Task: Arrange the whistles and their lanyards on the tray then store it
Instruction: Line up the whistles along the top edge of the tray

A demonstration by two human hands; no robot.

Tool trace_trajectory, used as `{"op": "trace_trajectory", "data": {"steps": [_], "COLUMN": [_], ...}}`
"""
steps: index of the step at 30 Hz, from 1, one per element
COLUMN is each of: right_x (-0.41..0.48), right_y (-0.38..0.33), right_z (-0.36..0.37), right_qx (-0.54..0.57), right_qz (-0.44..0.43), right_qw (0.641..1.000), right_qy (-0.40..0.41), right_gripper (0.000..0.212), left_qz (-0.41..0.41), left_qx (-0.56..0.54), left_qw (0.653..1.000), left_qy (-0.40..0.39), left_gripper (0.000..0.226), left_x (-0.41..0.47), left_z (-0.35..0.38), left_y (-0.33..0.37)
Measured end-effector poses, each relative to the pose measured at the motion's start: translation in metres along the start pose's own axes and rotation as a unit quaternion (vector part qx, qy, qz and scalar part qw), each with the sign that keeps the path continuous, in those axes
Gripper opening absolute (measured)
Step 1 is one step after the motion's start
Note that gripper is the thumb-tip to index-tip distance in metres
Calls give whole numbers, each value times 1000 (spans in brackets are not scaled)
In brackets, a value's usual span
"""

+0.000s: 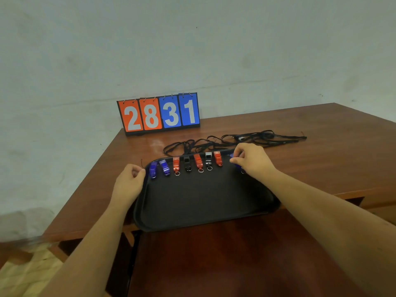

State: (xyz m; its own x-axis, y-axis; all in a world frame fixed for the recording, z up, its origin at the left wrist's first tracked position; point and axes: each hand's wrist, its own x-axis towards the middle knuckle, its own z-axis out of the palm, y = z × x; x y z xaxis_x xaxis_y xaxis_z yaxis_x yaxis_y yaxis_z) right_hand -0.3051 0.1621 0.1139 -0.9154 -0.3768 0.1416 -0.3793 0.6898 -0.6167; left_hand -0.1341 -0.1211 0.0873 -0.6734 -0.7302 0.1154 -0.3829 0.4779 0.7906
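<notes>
A pale wall [192, 50] is standing behind a brown wooden table [332, 159]. A darker wooden surface [235, 264] is lying nearer the camera. A black tray [203, 202] is resting on the table, its near edge reaching past the table's front edge.

A flip scoreboard [158, 113] is standing at the table's far-left corner, showing 2 and 8 on orange cards and 3 and 1 on blue cards. A tangle of black lanyards [214, 144] is lying on the table just beyond the tray's far rim and trailing off to the right.

The left hand [128, 179] is sitting at the tray's far-left corner with its fingers curled. I cannot tell whether it is holding the rim, a thin black cord [141, 162] sticking up beside the thumb, or nothing. The right hand [250, 161] is reaching over the far-right part of the tray, its thumb and fingers pinching a blue whistle [237, 166] that is mostly hidden under them.

7 more whistles are lying in a row along the tray's far rim, apart from each other. From left to right they are the 1st blue whistle [153, 169], the 2nd blue whistle [164, 167], the 1st red whistle [176, 163], the black whistle [187, 163], the 2nd red whistle [198, 161], the black-and-white whistle [208, 160] and the 3rd red whistle [218, 158].
</notes>
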Motion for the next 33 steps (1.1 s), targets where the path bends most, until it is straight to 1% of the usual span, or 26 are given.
{"op": "trace_trajectory", "data": {"steps": [3,7,13,18,21,25,29,33], "right_x": [3,8,19,26,31,49,79,118], "right_y": [-3,-5,-2,0,6,17,33,43], "right_z": [2,1,9,15,11,-4,-11,-11], "right_qx": [-15,-30,-15,-4,27,52,33,-24], "right_qz": [-2,2,-6,-17,-28,-6,5,6], "right_qw": [1000,999,999,999,999,996,993,994], "right_qy": [-20,-41,-30,-37,-2,68,111,109], "right_gripper": [8,22,25,29,36,28,23,26], "left_qz": [-8,-5,-2,-1,-11,-16,3,17], "left_qx": [-10,-18,-26,-31,-15,17,28,50], "left_qw": [1000,1000,1000,999,1000,999,1000,998], "left_qy": [-14,-18,-17,-16,-20,-22,-13,-28], "left_gripper": [14,13,14,14,15,14,19,21], "left_x": [1,1,-1,-2,2,21,37,46], "left_z": [-2,-2,-1,-1,0,3,13,24], "left_y": [-2,-4,-3,-2,-1,7,11,5]}}
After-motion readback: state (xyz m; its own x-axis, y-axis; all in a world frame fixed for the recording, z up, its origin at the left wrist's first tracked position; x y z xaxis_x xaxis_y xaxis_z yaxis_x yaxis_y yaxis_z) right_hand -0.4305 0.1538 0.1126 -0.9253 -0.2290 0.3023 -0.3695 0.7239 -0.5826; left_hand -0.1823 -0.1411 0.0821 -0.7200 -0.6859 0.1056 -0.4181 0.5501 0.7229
